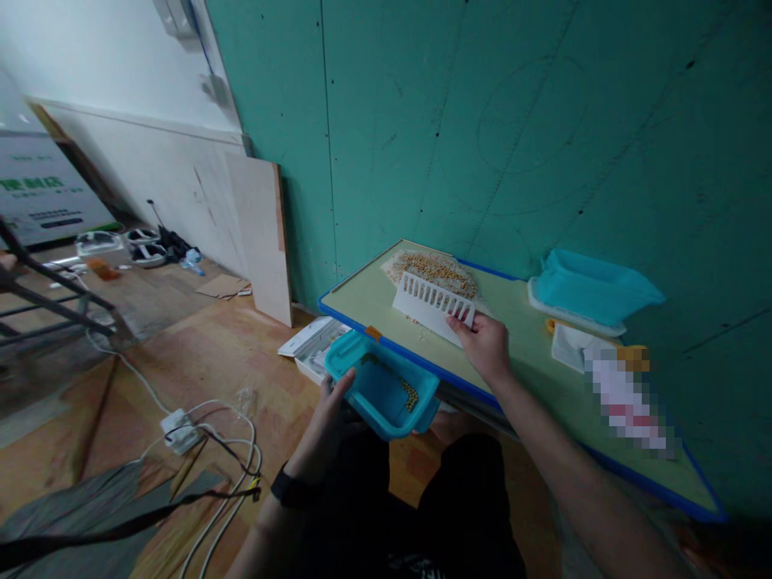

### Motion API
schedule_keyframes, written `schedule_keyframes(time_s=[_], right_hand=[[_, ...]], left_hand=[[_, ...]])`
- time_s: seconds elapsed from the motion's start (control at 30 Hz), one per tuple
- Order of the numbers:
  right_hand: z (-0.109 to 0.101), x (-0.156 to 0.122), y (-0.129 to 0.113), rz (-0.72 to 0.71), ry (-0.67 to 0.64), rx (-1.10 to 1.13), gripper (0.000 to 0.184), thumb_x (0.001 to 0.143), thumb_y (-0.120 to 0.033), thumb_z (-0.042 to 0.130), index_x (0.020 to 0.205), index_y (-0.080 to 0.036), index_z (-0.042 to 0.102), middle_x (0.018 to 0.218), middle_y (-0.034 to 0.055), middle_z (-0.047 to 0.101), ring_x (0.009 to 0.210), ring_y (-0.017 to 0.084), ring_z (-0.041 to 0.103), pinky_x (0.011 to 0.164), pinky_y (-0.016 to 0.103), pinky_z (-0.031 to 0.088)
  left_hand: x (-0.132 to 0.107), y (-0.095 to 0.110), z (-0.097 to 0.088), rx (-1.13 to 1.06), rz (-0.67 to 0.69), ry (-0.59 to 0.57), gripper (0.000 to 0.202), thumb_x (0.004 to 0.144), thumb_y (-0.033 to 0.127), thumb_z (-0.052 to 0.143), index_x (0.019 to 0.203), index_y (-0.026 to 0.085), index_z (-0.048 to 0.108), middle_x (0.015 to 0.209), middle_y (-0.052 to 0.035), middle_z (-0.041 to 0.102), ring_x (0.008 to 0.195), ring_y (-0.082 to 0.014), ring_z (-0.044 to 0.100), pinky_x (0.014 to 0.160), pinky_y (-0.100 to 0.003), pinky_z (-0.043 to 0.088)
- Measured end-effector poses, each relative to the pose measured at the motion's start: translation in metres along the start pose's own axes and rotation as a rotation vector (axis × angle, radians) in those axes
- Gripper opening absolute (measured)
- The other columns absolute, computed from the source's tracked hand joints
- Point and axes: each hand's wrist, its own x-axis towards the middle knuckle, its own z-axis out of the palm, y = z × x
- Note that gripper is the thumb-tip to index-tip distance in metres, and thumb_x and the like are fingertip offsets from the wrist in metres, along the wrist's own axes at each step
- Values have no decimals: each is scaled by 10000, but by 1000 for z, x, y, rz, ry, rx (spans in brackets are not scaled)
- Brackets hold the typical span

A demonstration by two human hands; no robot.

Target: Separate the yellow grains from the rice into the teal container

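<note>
My left hand (pixel 338 402) grips the near left rim of a blue plastic bin (pixel 377 394), holding it tilted just below the table's front edge. Some round tan beans (pixel 410 394) lie in the bin along its inner right side. Between the thumb and fingers of my right hand (pixel 482 342) is a white slotted plastic strip (pixel 422 310), held on edge over the tabletop. Behind the strip, a spread of beans (pixel 437 269) lies on the table, mixed with paler grains. A few pale bits are scattered in front of the strip.
The pale-green table (pixel 362 301) has a blue edge and stands against a green wall. At its right are another blue bin (pixel 594 281) on a white lid, a small white container (pixel 568 347) and a blurred packet (pixel 627 402). A power strip (pixel 179 430) and cables lie on the floor.
</note>
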Motion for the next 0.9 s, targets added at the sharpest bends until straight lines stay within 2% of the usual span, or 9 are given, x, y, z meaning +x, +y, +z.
schedule_keyframes(time_s=[0.17,0.37,0.6,0.9], right_hand=[[1,-1,-3,18,-15,33,444,853,-629,823,769,-194,843,708,106,832,698,303,788,607,330,528],[1,-4,-5,16,-19,53,433,849,-617,835,756,-194,838,694,101,823,691,295,777,621,338,558],[0,-12,-11,18,-41,49,417,858,-596,821,740,-196,834,694,102,824,684,296,781,649,355,592],[-1,-18,-23,11,-86,78,329,899,-515,833,838,-196,888,805,91,879,791,304,840,728,358,647]], left_hand=[[-4,1,3,48,28,-14,719,1083,581,800,1677,354,465,1512,-173,771,1118,-315,882,942,-451,748],[-1,-2,1,49,26,-16,775,1066,599,821,1701,355,452,1588,-190,737,1175,-341,872,949,-456,748],[5,-6,-1,26,29,9,799,1027,586,881,1686,349,497,1506,-175,776,1128,-345,884,963,-467,739],[4,-6,-1,33,25,28,847,1031,557,874,1742,351,462,1508,-182,771,1121,-350,876,970,-499,740]])
